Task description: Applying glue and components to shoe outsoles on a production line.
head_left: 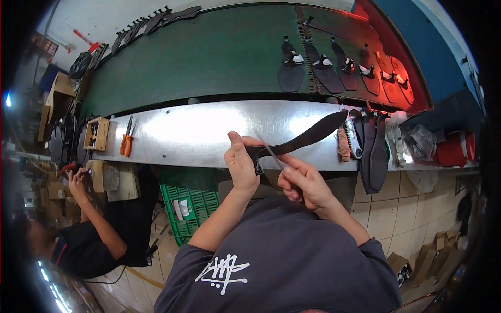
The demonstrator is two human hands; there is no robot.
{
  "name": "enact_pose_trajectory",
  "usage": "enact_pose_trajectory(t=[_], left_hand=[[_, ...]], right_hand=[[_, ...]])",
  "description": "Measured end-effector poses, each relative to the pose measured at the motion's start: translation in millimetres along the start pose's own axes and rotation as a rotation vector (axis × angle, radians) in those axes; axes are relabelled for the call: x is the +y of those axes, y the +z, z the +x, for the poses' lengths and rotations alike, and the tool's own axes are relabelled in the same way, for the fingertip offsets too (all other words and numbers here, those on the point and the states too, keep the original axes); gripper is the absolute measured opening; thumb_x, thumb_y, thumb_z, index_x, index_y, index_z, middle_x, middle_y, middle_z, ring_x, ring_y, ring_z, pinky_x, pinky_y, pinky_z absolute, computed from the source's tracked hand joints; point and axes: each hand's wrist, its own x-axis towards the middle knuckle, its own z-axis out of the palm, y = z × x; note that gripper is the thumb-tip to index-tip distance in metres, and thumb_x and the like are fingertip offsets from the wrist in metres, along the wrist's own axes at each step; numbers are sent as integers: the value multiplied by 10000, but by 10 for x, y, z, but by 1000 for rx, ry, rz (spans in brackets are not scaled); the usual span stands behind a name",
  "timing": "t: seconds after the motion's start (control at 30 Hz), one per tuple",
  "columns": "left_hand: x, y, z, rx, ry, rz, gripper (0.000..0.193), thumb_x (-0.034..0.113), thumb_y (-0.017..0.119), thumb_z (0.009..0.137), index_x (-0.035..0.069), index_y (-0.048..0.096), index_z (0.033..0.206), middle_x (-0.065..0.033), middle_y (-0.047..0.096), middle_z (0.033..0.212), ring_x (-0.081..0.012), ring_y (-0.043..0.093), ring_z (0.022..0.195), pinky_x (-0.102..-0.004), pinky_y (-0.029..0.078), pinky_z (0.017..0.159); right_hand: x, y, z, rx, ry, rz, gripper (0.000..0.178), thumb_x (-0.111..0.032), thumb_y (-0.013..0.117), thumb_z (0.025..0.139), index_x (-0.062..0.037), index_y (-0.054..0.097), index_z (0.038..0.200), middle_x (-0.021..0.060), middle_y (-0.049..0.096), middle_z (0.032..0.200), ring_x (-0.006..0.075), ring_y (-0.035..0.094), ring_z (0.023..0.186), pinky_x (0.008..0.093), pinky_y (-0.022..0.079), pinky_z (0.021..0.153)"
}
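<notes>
Plainly, the largest thing is a green conveyor belt (209, 57), with dark sandal soles (323, 69) set out toward its right end, some under red light; along its near side runs a shiny metal table (182, 128); below is the wearer's dark shirt (308, 245), bearing a white, script-like print (225, 274); left of it, a green crate (174, 219) on the floor holds a white piece (182, 208), any print on it too small to read; over the table's near edge slants one dark sole (308, 136), its lower end gripped by the left hand (242, 163), thumb raised; the right hand (308, 186) pinches a thin greyish strip (277, 159), which reaches that end, its kind unclear; orange-handled pliers (126, 143) lie on the table, unmarked as far as can be seen.
</notes>
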Motion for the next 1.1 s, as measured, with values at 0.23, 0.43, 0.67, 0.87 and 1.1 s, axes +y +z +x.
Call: enact_pose_trajectory(t=[0.23, 0.43, 0.67, 0.87, 1.1], left_hand=[[253, -169, -117, 78, -45, -122, 899, 688, 98, 937, 2, 592, 629, -70, 609, 629, -138, 554, 599, -222, 441, 643], [427, -154, -295, 70, -88, -236, 913, 733, 81, 903, 10, 575, 644, -67, 593, 609, -147, 558, 595, -218, 453, 644], [354, -215, -216, 95, -231, -378, 718, 730, 340, 885, 82, 541, 652, -26, 567, 605, -120, 478, 445, -231, 347, 383], [421, -161, -24, 43, -731, -665, 637, 730, 593, 754, 94, 569, 774, -61, 607, 686, -164, 536, 533, -250, 415, 462], [-182, -66, 105, -371, -708, -1048, 571, 645, 505, 859, 88, 632, 862, -70, 641, 792, -264, 629, 790, -390, 504, 799]], right_hand=[[-33, 109, -189, 49, -190, -468, 275, -175, 510, 971, -7, 563, 1182, 4, 568, 692, 55, 470, 513, 182, 358, 478], [217, 237, -222, 228, -899, -1150, 106, 1, 624, 843, -1, 643, 947, 122, 616, 736, 231, 598, 591, 300, 467, 545], [274, 321, -297, 89, -993, -1274, 113, -9, 639, 828, -20, 627, 940, 102, 623, 753, 253, 608, 607, 318, 475, 534], [121, 271, -233, 256, -947, -1150, 54, -28, 607, 867, -27, 614, 920, 95, 601, 726, 228, 590, 568, 303, 453, 518], [-14, 189, -72, 390, -870, -1255, 57, -68, 609, 873, -32, 584, 910, 137, 606, 714, 317, 602, 596, 373, 466, 529]])
